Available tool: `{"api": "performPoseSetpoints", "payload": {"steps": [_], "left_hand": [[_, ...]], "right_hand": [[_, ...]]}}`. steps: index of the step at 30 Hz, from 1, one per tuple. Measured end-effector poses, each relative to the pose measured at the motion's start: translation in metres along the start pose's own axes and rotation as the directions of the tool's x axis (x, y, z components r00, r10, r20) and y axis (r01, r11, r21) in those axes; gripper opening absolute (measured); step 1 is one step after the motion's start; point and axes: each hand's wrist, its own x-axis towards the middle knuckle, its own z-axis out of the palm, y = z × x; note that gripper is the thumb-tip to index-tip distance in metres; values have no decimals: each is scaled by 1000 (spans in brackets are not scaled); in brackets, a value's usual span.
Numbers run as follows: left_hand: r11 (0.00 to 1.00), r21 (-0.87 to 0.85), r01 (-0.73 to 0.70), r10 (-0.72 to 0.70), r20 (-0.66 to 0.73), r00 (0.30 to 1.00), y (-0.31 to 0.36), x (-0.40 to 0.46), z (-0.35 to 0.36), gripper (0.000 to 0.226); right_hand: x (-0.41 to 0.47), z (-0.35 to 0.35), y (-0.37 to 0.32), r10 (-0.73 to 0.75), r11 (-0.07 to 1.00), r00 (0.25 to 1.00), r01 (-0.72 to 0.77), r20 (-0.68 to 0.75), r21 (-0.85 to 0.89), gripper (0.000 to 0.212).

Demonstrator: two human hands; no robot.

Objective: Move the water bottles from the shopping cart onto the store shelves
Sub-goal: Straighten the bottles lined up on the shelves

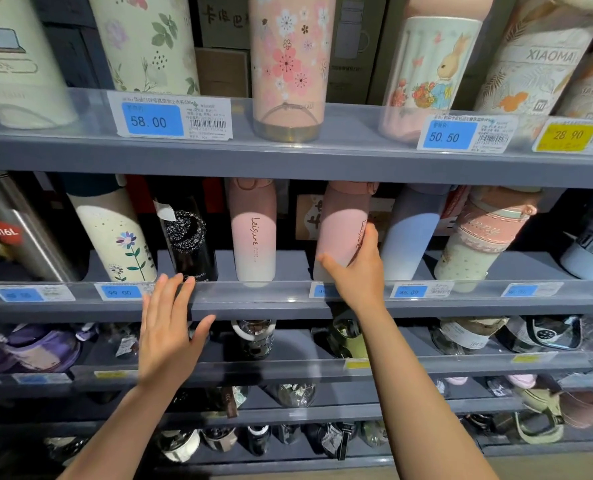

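The right hand (357, 268) grips a pink water bottle (340, 230) on the middle shelf (288, 306), thumb on its front and fingers curled round its right side; the bottle leans a little and stands between a matching pink "Leisure" bottle (253, 233) and a pale blue bottle (409, 240). The left hand (167, 334) is spread with straight fingers, holding nothing, its fingertips at the shelf's clear front rail (236, 292) below a black speckled bottle (187, 237).
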Motion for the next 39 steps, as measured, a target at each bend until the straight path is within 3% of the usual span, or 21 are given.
{"api": "performPoseSetpoints", "payload": {"steps": [6,12,15,18,19,21,23,26,32,39], "left_hand": [[1000,3,-1,1,-17,1000,0,-1,1,65],[1000,10,-25,25,-40,999,-2,-2,3,63],[1000,19,-19,19,-30,999,-2,-2,3,64],[1000,15,7,-6,-10,1000,-2,-2,3,66],[1000,13,15,-15,-5,1000,-2,-1,3,67],[999,20,25,-26,4,1000,-1,0,2,66],[999,15,33,-33,2,999,0,-1,2,63],[999,-9,41,-42,-16,999,1,0,1,61],[1000,-2,12,-12,-13,1000,-4,0,1,60],[997,56,-56,58,-23,998,-10,-3,6,58]], "right_hand": [[0,9,-6,41,997,987,-50,-156,-55,94],[-2,17,-5,40,996,980,-54,-193,-69,94],[-8,13,-3,-3,1000,976,0,-216,-13,98],[-37,8,-4,-188,980,919,201,-346,1,86],[-50,10,-9,-248,963,908,270,-339,19,79],[-67,21,-24,-296,940,935,322,-194,116,72],[-65,39,-44,-285,944,958,284,-17,170,81],[-45,66,-76,-193,972,978,180,78,150,91],[-26,92,-93,-82,986,996,77,26,150,59],[-20,74,-79,-86,993,993,92,-86,77,63]]}}
